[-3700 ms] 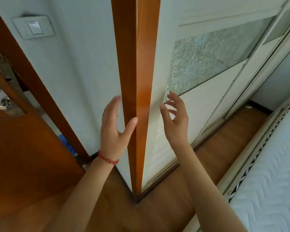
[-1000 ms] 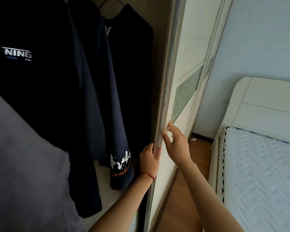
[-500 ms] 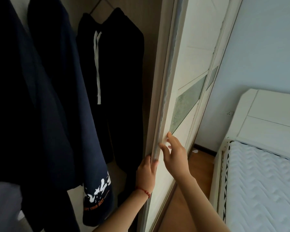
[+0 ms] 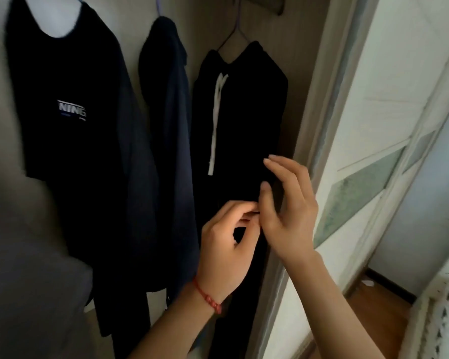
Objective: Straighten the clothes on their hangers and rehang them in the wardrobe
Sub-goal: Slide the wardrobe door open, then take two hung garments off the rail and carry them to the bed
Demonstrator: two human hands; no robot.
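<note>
Trousers [image 4: 244, 120] are hanging just above and behind both hands, where the left hand [image 4: 226, 244] is curling, seemingly pinching dark cloth, and the right hand [image 4: 288, 203] is hovering released, so tugging is risking slipping them off the hanger [image 4: 235, 29].

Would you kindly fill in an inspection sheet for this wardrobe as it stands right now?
Surface: wardrobe back wall, pale, bare between garments.
Job's things: black T-shirt, navy top and black drawstring trousers, all hanging on hangers.
Clutter: grey fabric at near left.
Hands: left hand loosely curled, right hand with fingers extended, both in front of the trousers; grip unclear.
Cables: nothing seen.
Surroundings: sliding door at right, wooden floor below.
</note>
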